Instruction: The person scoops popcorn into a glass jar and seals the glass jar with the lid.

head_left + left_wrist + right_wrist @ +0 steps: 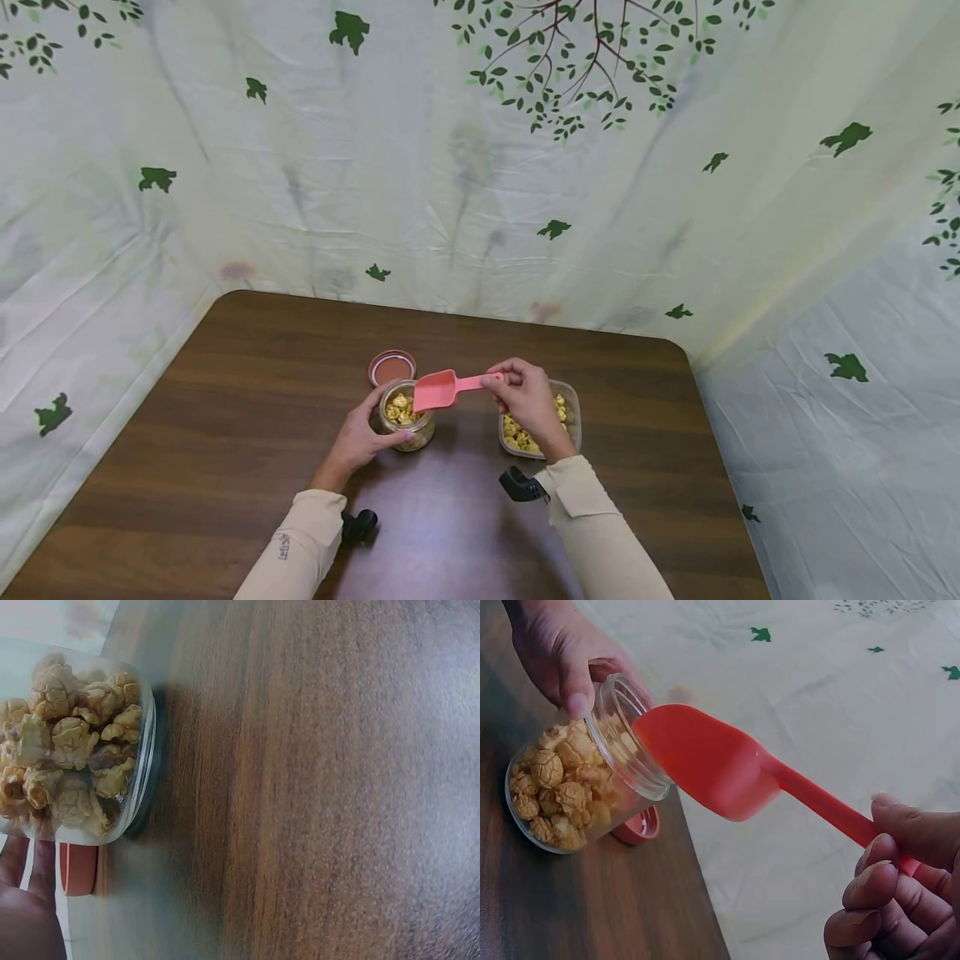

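Observation:
My left hand point(362, 433) grips a clear glass jar point(422, 435) near its mouth, thumb on the near side and fingers round the far side. Caramel popcorn point(566, 787) fills much of the jar, seen through the glass in the right wrist view. By its handle, my right hand point(531, 402) pinches a pink-red scoop point(437, 390) between thumb and fingers. The scoop's front edge sits right at the jar's mouth, and its visible bowl point(705, 761) holds no popcorn. In the left wrist view the jar point(142, 765) stands on the wood table, with left fingers point(41, 877) beside it.
Behind the jar lies a red lid point(392, 367) on the brown table point(247, 417). Under my right hand stands a clear square container point(573, 408) with more popcorn point(519, 435). A white curtain with leaf prints point(405, 167) hangs past the table's back edge.

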Demonstrator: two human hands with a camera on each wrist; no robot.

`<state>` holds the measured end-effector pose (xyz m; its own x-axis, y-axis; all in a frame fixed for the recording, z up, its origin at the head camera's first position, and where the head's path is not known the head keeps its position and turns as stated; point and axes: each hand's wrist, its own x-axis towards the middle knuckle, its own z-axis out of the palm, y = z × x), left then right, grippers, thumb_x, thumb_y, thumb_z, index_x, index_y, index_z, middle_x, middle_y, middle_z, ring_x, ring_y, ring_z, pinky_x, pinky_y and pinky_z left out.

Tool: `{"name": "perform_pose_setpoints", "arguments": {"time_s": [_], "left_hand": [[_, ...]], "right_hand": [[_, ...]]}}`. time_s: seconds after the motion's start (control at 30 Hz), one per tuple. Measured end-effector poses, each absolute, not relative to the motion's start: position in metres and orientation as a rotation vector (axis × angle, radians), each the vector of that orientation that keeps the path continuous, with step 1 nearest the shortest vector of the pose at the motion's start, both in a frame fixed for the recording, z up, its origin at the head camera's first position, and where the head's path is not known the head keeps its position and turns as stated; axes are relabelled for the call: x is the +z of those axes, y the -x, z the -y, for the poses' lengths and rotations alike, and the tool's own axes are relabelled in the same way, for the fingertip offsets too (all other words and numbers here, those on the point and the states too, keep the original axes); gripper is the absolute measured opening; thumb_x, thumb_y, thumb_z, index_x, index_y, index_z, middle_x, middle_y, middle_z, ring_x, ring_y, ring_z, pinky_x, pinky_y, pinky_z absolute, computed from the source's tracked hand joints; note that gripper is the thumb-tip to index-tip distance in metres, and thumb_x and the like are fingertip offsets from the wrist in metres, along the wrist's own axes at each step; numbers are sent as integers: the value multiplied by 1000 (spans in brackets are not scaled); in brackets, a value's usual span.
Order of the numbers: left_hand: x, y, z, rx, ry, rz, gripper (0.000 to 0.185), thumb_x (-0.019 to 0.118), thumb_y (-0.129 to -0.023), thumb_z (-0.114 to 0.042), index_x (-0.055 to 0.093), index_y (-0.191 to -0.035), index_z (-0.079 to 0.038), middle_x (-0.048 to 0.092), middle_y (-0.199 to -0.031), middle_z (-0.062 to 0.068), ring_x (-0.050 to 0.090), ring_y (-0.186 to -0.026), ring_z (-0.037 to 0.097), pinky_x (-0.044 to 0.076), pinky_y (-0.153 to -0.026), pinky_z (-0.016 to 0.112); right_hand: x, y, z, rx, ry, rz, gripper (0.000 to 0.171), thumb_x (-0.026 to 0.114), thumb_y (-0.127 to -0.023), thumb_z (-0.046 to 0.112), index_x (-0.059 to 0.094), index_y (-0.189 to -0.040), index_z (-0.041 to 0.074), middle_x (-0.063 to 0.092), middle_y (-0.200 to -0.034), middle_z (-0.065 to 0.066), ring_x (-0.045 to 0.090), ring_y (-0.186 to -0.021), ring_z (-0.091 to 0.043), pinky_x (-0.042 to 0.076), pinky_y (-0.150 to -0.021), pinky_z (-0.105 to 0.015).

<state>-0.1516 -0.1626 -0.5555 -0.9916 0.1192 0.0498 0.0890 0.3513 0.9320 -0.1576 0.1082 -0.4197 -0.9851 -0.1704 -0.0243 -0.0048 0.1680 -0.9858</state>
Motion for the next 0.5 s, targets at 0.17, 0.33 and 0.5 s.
{"name": "perform_pose_setpoints", "arguments": {"time_s": [0.17, 0.33, 0.5], "left_hand": [[-545, 150, 160, 1784, -207, -2532, 88, 86, -69, -4, 41, -144, -6, 52, -133, 25, 46, -120, 39, 34, -101, 55], [-544, 151, 162, 1762, -191, -2522, 88, 86, -69, -8, 41, -145, -9, 52, -134, 23, 46, -122, 37, 33, -102, 54], [-548, 153, 165, 1724, -182, -2533, 90, 88, -69, -16, 41, -145, -13, 52, -135, 21, 46, -122, 36, 34, -103, 55]], "right_hand": [[-421, 159, -110, -1936, 140, -2298, 17, 66, -91, 8, 63, -99, -7, 56, -62, -2, 48, -52, -17, 42, -47, -23], [-423, 160, -112, -1952, 136, -2282, 18, 65, -91, 7, 63, -100, -8, 57, -63, -1, 49, -54, -20, 41, -47, -21], [-427, 162, -116, -2014, 155, -2229, 19, 65, -91, 5, 62, -101, -11, 57, -63, -1, 49, -53, -18, 43, -47, -20]]}}
